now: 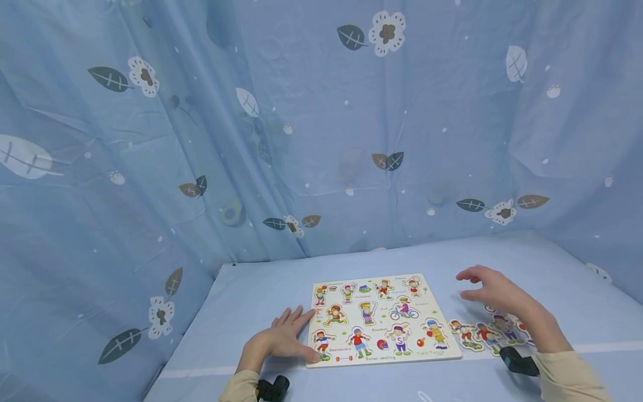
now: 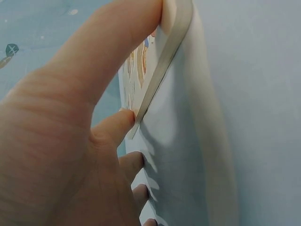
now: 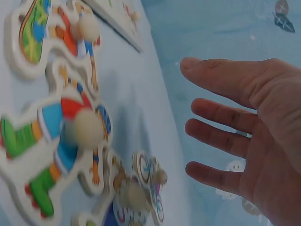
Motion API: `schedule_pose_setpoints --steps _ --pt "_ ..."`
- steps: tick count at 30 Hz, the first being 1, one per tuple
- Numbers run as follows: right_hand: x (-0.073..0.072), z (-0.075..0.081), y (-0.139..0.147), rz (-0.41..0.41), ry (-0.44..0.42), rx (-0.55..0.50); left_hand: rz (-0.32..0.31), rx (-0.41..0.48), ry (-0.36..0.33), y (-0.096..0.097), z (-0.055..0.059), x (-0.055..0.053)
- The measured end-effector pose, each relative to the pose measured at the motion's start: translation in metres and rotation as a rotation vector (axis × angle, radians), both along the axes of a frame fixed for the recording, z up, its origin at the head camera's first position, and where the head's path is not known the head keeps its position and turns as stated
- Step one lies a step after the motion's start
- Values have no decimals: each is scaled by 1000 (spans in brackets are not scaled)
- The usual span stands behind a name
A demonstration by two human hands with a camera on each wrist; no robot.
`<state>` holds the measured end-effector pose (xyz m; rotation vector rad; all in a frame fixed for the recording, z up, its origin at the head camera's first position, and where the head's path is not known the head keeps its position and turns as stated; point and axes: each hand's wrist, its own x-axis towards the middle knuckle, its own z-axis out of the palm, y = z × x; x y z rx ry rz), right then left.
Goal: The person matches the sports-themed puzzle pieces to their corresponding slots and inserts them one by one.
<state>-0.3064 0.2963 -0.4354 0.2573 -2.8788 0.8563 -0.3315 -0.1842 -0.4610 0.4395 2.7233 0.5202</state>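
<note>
A wooden peg puzzle board (image 1: 351, 318) with printed sports figures lies on the table. My left hand (image 1: 282, 338) rests at its left side: the thumb lies on the near left corner and the straight index finger touches the left edge, as the left wrist view (image 2: 56, 127) hand also shows. Above the table, right of the board, my right hand (image 1: 497, 291) hovers with nothing in it, fingers apart. Under and before it lie loose knobbed puzzle pieces, among them a skateboarder piece (image 1: 467, 336) and a roller-skater piece (image 3: 61, 141); a cyclist piece (image 3: 153, 181) is partly covered.
The loose pieces overlap in a group beside the board's right edge. A pale blue cloth (image 1: 241, 279) covers the table. Behind and to the left hangs a blue curtain (image 1: 321, 111) with leaf and flower prints.
</note>
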Motion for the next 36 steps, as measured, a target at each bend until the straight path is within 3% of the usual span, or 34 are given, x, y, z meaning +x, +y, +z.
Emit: schedule_pose_setpoints --steps 6,15,26,36 --pt "3 -5 20 -20 -17 11 -6 -13 15 1 4 3" --pt "6 -15 35 -61 -82 -9 7 -24 -19 2 11 8" --pt "3 -22 39 -63 -132 -6 -13 -16 12 0 9 6" --pt "3 -30 42 -91 -137 -12 -12 -4 7 -1 -1 0"
